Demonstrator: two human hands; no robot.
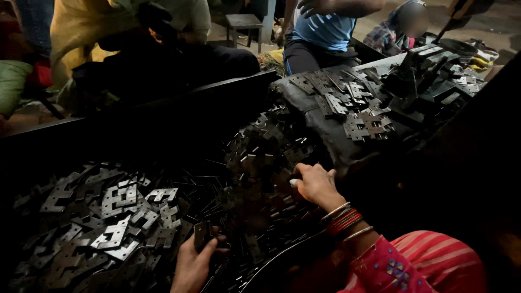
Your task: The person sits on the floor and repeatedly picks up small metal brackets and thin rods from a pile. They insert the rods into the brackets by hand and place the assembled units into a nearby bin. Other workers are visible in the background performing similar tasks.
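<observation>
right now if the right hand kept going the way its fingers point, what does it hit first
Probably the dark heap of metal plates directly ahead; the right hand points up-left and its fingertips seem to touch the pile already, though depth is unclear.

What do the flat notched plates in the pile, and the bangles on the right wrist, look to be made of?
The notched plates: likely stamped sheet metal, bare grey, with dull glints on flat faces and crisp cut edges. The left hand holds one small plate of the same look. The bangles: red ones glossy, perhaps glass or plastic; the thin silvery ones look metallic.
</observation>
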